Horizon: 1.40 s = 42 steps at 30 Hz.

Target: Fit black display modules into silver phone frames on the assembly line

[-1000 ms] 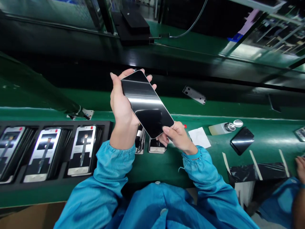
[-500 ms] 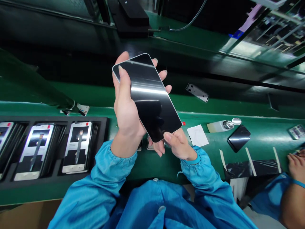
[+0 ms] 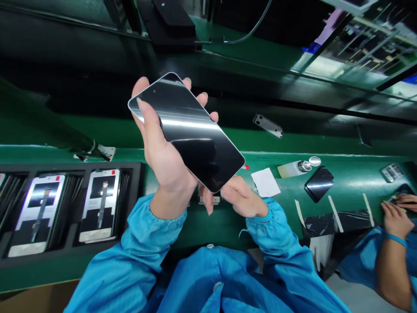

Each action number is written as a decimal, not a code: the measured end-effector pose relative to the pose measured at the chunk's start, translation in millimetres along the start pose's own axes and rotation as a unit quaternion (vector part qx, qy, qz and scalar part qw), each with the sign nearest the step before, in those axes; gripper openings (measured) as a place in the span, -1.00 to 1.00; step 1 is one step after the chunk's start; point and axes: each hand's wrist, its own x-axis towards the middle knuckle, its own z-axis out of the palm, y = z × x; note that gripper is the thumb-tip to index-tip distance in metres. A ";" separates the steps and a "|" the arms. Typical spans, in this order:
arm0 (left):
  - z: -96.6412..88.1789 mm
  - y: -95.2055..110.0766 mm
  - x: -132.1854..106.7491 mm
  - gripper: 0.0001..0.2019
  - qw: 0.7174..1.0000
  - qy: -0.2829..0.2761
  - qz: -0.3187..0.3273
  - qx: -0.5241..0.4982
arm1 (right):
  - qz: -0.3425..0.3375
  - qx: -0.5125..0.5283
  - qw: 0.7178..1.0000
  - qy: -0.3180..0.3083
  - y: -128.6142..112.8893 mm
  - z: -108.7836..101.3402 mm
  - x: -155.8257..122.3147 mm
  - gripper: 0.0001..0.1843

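A smartphone [image 3: 195, 134] with a dark glossy screen and thin silver frame is held up, tilted, over the bench. My left hand [image 3: 159, 152] is closed round it, thumb along the left edge and fingertips showing past the opposite edge. Just under the phone's lower end is my right hand [image 3: 244, 198], its thumb off the glass. Its fingers reach out partly behind the phone, with fingertips showing below; whether they touch its back is hidden. Beneath them, another phone [image 3: 210, 199] lies on the bench, mostly covered.
On the left, a black tray [image 3: 138, 174] holds rows of phone parts [image 3: 100, 204]. To the right lie a white cloth [image 3: 265, 182], a bottle [image 3: 289, 169], a dark phone [image 3: 319, 184] and a metal frame [image 3: 267, 126]. A co-worker's hand [image 3: 397, 219] is at far right.
The phone's upper end has swung left and tilted further in my left hand. My right thumb has come off the phone's lower corner, and that hand now sits just below it.
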 end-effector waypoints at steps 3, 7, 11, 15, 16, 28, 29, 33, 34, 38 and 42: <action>-5.7 4.6 4.4 -0.48 1.000 0.001 0.008 -0.023 | 0.043 -0.217 0.968 0.117 -7.7 -30.2 -55.5 -0.44; -6.7 8.3 10.3 -0.48 0.999 0.020 -0.001 -0.045 | 0.236 -0.512 0.754 0.338 12.5 -66.2 -152.6 -0.45; -2.6 5.2 9.1 -0.49 0.998 0.026 -0.033 -0.039 | 0.340 -0.536 0.712 0.300 40.8 -69.5 -194.0 -0.41; 0.5 -0.7 1.1 -0.46 0.999 0.015 -0.029 -0.037 | 0.293 -0.406 0.818 0.284 38.9 -36.2 -159.9 -0.44; 1.7 -2.0 -1.3 -0.45 0.999 0.011 -0.022 -0.037 | 0.252 -0.361 0.846 0.301 34.3 -23.9 -144.1 -0.46; 6.7 -8.9 -22.4 -0.48 0.998 0.019 0.052 0.042 | -0.014 -0.107 0.839 0.533 24.2 70.3 10.3 -0.32; 6.6 -9.5 -23.1 -0.49 0.998 0.021 0.051 0.043 | -0.002 -0.093 0.842 0.531 24.3 69.9 12.1 -0.29; 10.9 -9.2 -26.1 -0.43 0.997 0.047 0.054 0.038 | 0.050 -0.008 0.873 0.485 21.4 70.3 10.8 -0.24; 11.7 -8.5 -26.5 -0.42 0.997 0.046 0.053 0.039 | 0.059 0.007 0.878 0.475 20.6 71.1 9.6 -0.24; 11.4 -7.0 -27.1 -0.49 0.998 0.030 0.013 0.051 | 0.061 0.029 0.889 0.453 22.3 74.4 4.9 -0.26; 11.7 -8.2 -24.1 -0.58 0.999 0.032 0.023 0.018 | 0.042 0.073 0.902 0.424 32.3 73.8 -4.2 -0.26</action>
